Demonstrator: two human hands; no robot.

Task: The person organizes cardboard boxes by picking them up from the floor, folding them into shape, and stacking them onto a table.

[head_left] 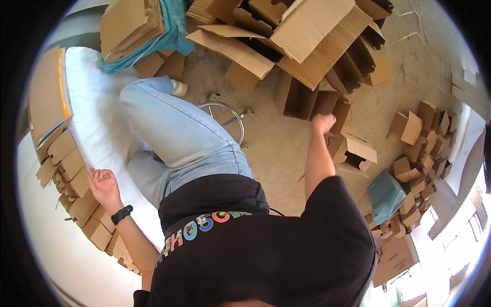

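Note:
My right hand (323, 123), its fingers curled closed, is out to the right in front of a small open cardboard box (340, 109). Whether the fingers grip that box's edge or anything else is hidden. Just beside it lies another open-topped box (298, 101), and a box with raised flaps (357, 153) rests on the floor below. On the left, my left hand (104, 187) has its palm turned up and its fingers apart and slightly bent, holding nothing. It is close to a row of folded cardboard pieces (80, 182) along the white-covered surface.
A heap of large cartons (312, 36) rises ahead. Flat cardboard stacked with blue plastic (176, 25) stands at the far left. A round metal stool base (238, 120) is on the floor beside my leg. Many small boxes (407, 169) and a blue plastic-wrapped bundle (386, 194) lie right.

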